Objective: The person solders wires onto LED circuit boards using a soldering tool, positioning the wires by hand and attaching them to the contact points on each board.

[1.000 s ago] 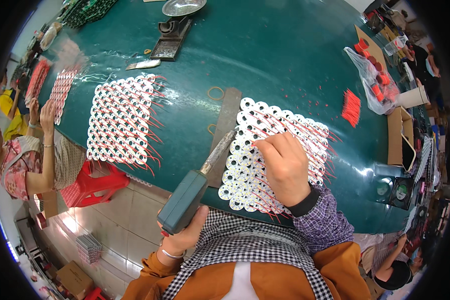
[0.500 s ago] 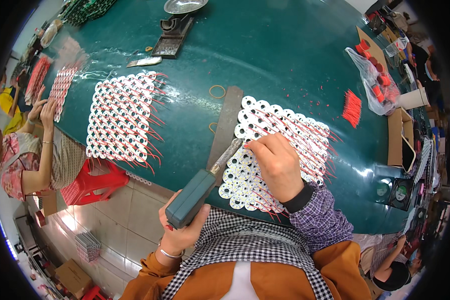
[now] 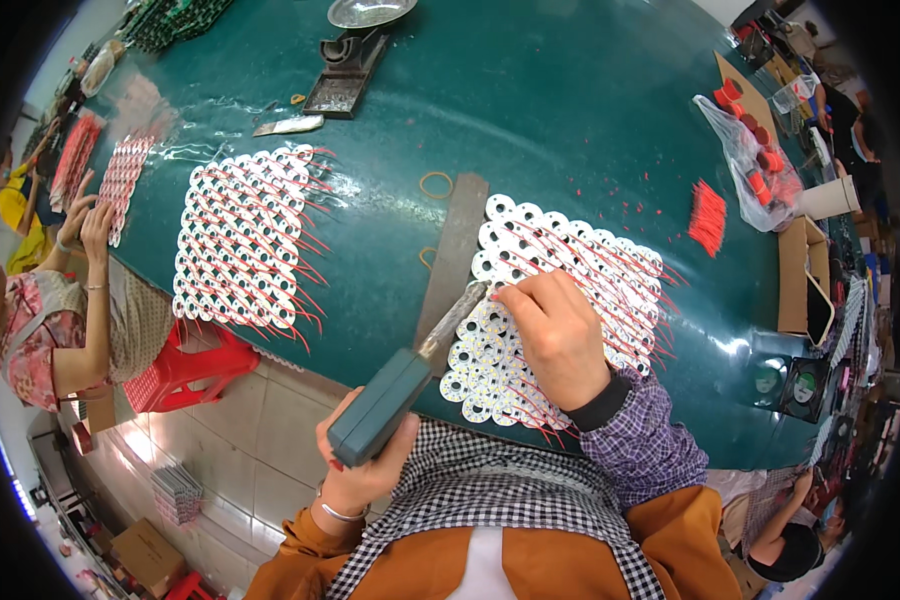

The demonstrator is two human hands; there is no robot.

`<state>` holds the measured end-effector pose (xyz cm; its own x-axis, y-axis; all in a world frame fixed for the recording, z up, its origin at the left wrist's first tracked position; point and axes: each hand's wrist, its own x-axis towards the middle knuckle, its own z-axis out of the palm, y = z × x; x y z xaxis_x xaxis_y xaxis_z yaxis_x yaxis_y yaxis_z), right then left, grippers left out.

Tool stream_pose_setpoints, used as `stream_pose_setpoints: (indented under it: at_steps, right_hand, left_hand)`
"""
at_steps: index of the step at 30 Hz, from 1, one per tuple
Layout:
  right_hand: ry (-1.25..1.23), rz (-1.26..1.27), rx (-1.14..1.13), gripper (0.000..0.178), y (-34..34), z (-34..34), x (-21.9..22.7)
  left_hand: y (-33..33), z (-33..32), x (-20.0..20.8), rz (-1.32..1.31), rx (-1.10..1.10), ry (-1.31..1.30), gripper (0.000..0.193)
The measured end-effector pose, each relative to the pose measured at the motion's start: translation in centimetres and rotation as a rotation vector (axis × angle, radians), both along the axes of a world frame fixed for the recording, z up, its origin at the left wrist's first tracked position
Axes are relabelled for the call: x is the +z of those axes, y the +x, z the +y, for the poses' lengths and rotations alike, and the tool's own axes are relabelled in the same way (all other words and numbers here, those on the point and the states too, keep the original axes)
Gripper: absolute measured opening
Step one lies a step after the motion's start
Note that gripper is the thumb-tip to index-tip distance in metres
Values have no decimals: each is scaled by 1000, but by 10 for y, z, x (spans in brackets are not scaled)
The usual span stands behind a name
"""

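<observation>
A soldering iron point(image 3: 382, 402) is being gripped by its handle in the left hand point(image 3: 370, 455), fingers and thumb wrapped round it, at the near edge of a green table point(image 3: 550, 120). Its tip is being angled toward a panel of round white boards point(image 3: 482, 350), which is being supported at that same edge, beside a dark strip point(image 3: 456, 250), likely so that every row is being kept within reach. Over the panel's left side, thumb and forefinger of the right hand point(image 3: 562, 340) are being pinched together, presumably for fine placement; red is being shown at the fingertips, but whether a wire is being held cannot be told. Whether the boards are being touched by the tip is also being hidden. A loose red bundle point(image 3: 707, 218) is being kept toward the table's right edge, apparently as a handy supply. Compared with one second earlier, tip and fingertips are being held closer together, the tip nearer the table's near edge; a second panel point(image 3: 238, 238), farther left, is being left in place.
</observation>
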<state>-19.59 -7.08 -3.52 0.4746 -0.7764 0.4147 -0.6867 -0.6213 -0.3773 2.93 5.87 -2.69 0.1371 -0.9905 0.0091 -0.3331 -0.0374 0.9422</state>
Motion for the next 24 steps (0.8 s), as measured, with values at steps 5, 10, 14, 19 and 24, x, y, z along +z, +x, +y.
stream_pose_setpoints:
  at_steps: [5,10,14,19,24]
  right_hand:
    - [-23,4,-8,24,0,-1,1]
    - [-30,13,-29,24,-1,3,11]
    - [0,-61,-38,24,-4,11,18]
    - [33,-87,-48,23,-5,18,7]
    - [38,-89,-50,22,-5,19,3]
  left_hand:
    - [1,15,-8,158,155,49,29]
    - [3,10,-7,-12,68,-81,31]
    - [2,16,-6,10,96,-25,33]
    - [3,21,-7,-38,51,-25,34]
    - [1,25,-6,-25,-3,65,33]
